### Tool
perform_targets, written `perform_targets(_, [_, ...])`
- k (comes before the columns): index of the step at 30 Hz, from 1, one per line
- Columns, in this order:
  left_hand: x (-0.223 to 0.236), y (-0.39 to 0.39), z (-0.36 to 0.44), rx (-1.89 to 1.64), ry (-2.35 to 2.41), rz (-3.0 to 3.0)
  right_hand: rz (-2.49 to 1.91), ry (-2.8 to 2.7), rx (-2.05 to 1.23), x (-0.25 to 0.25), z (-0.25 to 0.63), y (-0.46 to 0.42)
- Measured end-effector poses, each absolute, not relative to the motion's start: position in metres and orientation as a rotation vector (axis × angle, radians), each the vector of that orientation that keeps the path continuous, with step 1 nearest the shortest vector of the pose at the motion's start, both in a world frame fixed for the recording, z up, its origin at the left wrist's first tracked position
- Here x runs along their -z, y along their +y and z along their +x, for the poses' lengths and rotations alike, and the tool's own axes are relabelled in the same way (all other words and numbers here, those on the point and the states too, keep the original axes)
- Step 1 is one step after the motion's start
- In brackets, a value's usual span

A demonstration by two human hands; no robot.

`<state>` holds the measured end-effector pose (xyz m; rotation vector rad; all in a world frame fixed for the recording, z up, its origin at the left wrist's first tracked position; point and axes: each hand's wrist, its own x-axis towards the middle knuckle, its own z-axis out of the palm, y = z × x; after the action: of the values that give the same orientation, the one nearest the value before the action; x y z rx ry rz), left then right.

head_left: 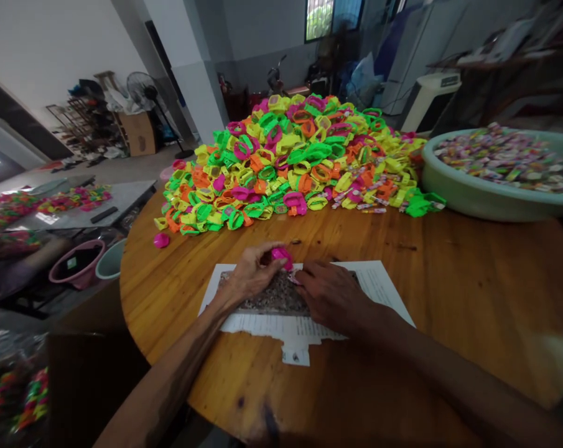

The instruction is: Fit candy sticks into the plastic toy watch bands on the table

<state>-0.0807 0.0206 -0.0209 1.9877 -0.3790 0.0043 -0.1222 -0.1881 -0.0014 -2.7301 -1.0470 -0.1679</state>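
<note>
My left hand pinches a bright pink plastic toy watch between thumb and fingers. Close beside it, my right hand is closed on a small wrapped candy, its end showing at the fingertips near the watch. Both hands are over a speckled stone slab, which lies on printed paper sheets with a torn front edge. Part of the candy and the underside of the watch are hidden by my fingers.
A large heap of coloured toy watches covers the back of the round wooden table. At right stands a pale green basin of wrapped candies. One pink piece lies far left. Another person's arm shows beside a pink tub.
</note>
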Motion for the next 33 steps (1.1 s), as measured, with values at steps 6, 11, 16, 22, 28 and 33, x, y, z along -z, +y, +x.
perform_targets(6, [0.008,0.046,-0.098,0.093,-0.453,2.096,-2.656,-1.026,0.226,0.009,-0.124,-0.190])
perform_targets(11, [0.001,0.058,-0.102,0.053,-0.612,2.211,-2.471,-0.983,0.305,0.015,-0.117,-0.188])
perform_targets(16, [0.006,0.057,-0.101,-0.014,-0.713,2.155,-2.358,-0.994,0.295,0.018,-0.113,-0.183])
perform_targets(22, [0.010,0.058,-0.105,-0.028,-0.733,2.167,-2.327,-1.022,0.306,0.018,-0.113,-0.179])
perform_targets(28, [0.010,0.057,-0.106,-0.060,-0.739,2.163,-2.398,-1.091,0.304,0.017,-0.115,-0.182])
perform_targets(33, [0.012,0.055,-0.107,-0.069,-0.712,2.195,-2.540,-1.202,0.335,0.015,-0.119,-0.181])
